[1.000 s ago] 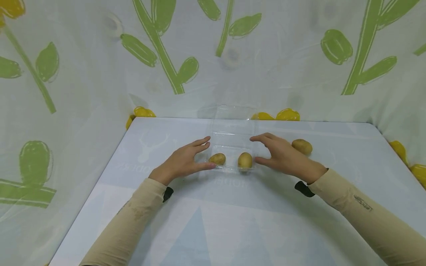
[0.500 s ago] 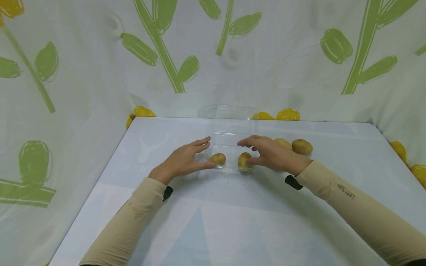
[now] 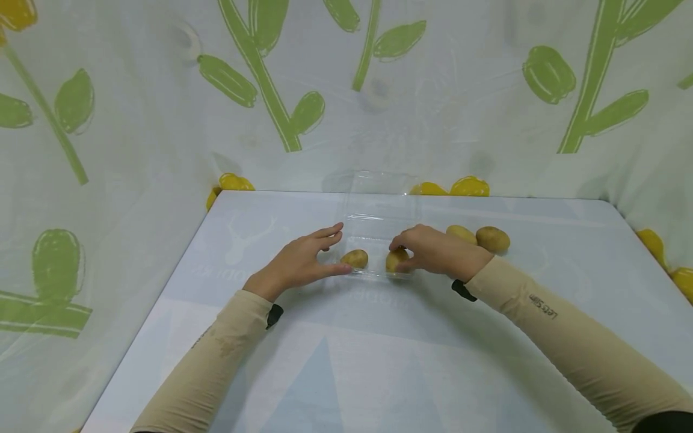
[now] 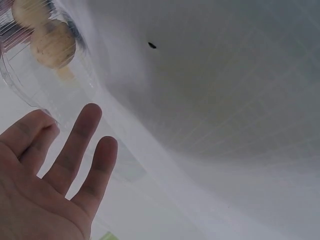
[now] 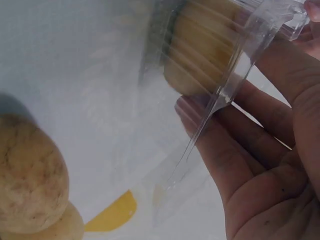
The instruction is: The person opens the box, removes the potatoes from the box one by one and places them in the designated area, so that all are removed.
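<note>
A clear plastic clamshell container (image 3: 379, 231) stands mid-table with its lid up at the back. Two potatoes lie inside it, the left one (image 3: 355, 258) and the right one (image 3: 394, 260). My right hand (image 3: 428, 251) reaches in from the right, fingers and thumb curled round the right potato (image 5: 205, 55), seen through the ridged wall. My left hand (image 3: 303, 260) lies flat with straight fingers against the container's left side (image 4: 45, 95), holding nothing. The left wrist view shows the left hand (image 4: 50, 170) below a potato (image 4: 52, 44) in the container.
Two loose potatoes (image 3: 462, 233) (image 3: 492, 239) lie on the table just right of the container, behind my right wrist; one potato (image 5: 30, 175) shows large in the right wrist view. A leaf-patterned cloth (image 3: 162, 120) walls the table (image 3: 379, 373) at back and sides.
My right hand moved left from beside the container and curled its fingers down over the right potato, uncovering a second loose potato. The left hand stayed put.
</note>
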Demonstrator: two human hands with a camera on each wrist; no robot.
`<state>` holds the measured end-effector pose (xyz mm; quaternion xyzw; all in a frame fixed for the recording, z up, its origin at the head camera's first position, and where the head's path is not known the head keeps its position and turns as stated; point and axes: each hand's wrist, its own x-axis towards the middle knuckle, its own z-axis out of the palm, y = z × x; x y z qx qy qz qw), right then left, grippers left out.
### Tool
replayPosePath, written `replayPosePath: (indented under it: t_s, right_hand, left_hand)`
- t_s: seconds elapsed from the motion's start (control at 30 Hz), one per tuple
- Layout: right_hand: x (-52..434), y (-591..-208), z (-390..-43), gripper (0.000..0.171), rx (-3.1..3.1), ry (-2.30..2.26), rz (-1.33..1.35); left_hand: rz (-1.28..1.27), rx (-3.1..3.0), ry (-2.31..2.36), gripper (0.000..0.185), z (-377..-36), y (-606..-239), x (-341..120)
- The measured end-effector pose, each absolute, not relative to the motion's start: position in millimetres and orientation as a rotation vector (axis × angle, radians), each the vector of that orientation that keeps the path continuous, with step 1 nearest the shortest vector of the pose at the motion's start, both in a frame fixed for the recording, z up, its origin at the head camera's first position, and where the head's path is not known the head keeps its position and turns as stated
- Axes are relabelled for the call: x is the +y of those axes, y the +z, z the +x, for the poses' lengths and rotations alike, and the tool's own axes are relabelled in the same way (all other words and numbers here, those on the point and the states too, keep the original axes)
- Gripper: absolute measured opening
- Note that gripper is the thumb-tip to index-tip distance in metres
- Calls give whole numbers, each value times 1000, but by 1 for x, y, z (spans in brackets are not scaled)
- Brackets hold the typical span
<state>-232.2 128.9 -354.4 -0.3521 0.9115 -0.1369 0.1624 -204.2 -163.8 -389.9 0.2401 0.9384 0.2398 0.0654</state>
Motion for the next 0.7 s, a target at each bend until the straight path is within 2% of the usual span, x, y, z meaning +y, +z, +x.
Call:
replayPosePath:
  t_s: [0.7]
  right_hand:
    - [116, -359, -234, 50, 2573, -473, -947]
  left_hand:
    - [714, 2822, 724, 93, -208, -385, -163]
